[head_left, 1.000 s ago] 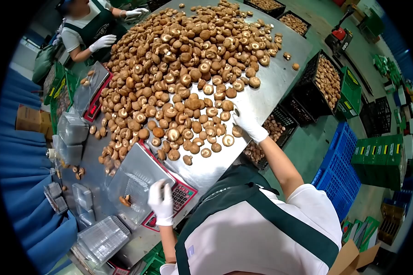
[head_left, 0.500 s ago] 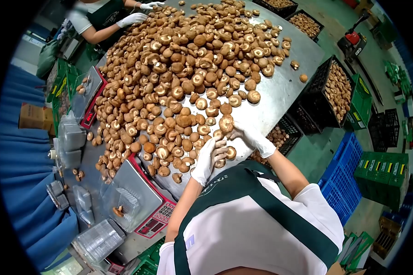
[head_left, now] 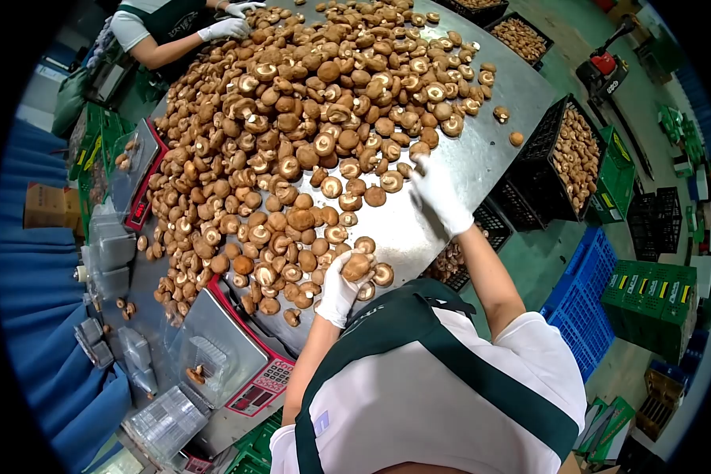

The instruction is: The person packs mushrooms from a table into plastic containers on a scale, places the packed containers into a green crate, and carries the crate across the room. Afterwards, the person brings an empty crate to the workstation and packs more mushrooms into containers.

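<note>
My left hand (head_left: 340, 294), in a white glove, is closed around a brown shiitake mushroom (head_left: 356, 267) close to my apron. Beside its fingers lies another shiitake with its pale underside up (head_left: 382, 274). My right hand (head_left: 441, 197), also gloved, reaches forward over the metal table (head_left: 482, 166) with fingers stretched out. Its fingertips are at a brown shiitake (head_left: 419, 149) on the near right edge of the large mushroom pile (head_left: 292, 103); whether they touch it is hard to tell. The thumb stands apart from the fingers.
Two scales with red frames, one near (head_left: 225, 340) and one farther (head_left: 134, 170), stand at left by clear plastic trays (head_left: 166, 415). Black crates of mushrooms (head_left: 557, 158) and a blue pallet (head_left: 581, 308) are at right. Across the table, a co-worker's gloved hand (head_left: 225, 29) rests at the pile.
My right hand has moved forward, away from my left hand, toward the pile's edge. My left hand has turned and now holds a shiitake near my apron.
</note>
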